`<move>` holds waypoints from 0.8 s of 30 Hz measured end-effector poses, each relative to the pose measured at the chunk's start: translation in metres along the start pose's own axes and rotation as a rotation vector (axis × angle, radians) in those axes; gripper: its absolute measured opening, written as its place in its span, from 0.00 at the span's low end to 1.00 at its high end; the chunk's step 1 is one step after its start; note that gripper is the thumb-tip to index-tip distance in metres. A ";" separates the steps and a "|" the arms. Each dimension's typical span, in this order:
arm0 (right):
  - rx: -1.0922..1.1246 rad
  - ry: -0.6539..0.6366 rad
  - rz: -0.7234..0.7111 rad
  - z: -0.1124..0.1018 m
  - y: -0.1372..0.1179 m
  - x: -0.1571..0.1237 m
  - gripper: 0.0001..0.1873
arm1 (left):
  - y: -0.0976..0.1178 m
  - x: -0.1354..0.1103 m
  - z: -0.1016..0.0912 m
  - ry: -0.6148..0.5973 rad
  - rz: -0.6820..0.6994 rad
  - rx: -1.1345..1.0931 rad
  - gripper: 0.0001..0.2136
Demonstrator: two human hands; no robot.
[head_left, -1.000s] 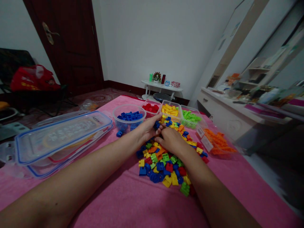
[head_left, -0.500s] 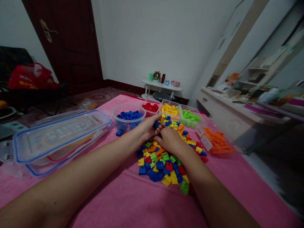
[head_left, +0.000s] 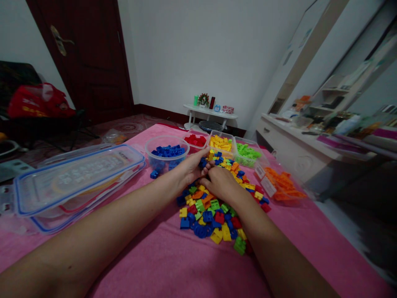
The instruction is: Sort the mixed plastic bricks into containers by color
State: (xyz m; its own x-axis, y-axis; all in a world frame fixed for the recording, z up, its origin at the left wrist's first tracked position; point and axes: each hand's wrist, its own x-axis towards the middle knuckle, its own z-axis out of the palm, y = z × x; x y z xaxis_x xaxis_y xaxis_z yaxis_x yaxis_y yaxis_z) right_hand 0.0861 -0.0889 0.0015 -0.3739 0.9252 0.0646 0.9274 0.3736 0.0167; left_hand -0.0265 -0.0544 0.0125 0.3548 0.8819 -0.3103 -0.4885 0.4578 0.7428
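Observation:
My left hand (head_left: 194, 167) is cupped at the upper left of a mixed heap of toy building bricks (head_left: 214, 205). Blue bricks (head_left: 203, 161) show in its palm, with the fingers curled round them. Against it, my right hand (head_left: 221, 180) reaches over the heap with bent fingers; the fingertips are partly hidden, and what they hold cannot be made out. Red, yellow, green, orange and blue bricks lie all about both hands. Just left of my left hand stands a round clear tub (head_left: 167, 153) of blue bricks.
Behind the heap stand clear boxes of red bricks (head_left: 196, 140), yellow bricks (head_left: 221, 143) and green bricks (head_left: 247, 152). A box of orange bricks (head_left: 283, 186) is at the right. Blue-rimmed lids (head_left: 80, 176) are stacked on the pink cloth (head_left: 173, 265) at the left.
The view has shifted very slightly. Both hands stay together at the heap in nearly the same pose, and the bricks and boxes keep their places.

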 end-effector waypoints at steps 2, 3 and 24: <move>0.003 -0.009 0.008 0.000 0.000 0.000 0.15 | 0.000 0.000 0.000 0.002 -0.004 0.002 0.10; 0.005 -0.012 0.012 0.000 0.000 0.001 0.16 | 0.000 -0.001 0.001 0.006 -0.004 0.003 0.10; -0.011 -0.001 0.014 0.000 -0.001 0.000 0.16 | 0.000 0.000 0.001 0.012 0.008 0.007 0.10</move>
State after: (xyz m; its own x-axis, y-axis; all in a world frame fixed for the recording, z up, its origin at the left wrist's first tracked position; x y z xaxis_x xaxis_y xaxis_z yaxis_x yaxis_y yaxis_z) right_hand 0.0853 -0.0888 0.0018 -0.3612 0.9303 0.0639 0.9325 0.3601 0.0273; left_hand -0.0259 -0.0550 0.0127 0.3410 0.8870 -0.3113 -0.4861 0.4498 0.7493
